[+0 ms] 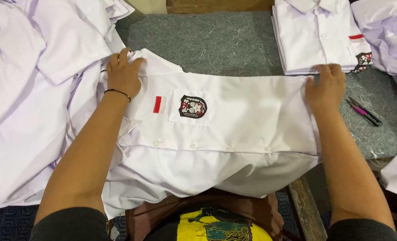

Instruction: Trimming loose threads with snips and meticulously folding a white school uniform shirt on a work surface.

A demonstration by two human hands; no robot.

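Note:
A white button-up shirt (247, 111) lies sideways on the grey felt table (216, 42), its lower half hanging over the near edge. It carries a red-and-white flag patch (159, 104) and a dark crest badge (192, 106) on the pocket. My left hand (123, 73), with a thin black wristband, presses down on the collar end at the left. My right hand (326, 85) lies flat on the hem end at the right, fingers gripping the shirt's edge.
A stack of folded white shirts (319, 38) sits at the back right. A loose heap of white shirts (33, 89) covers the left side, and more white cloth (392, 40) hangs at the far right. Small thread snips with a pink handle (362, 110) lie beside my right wrist.

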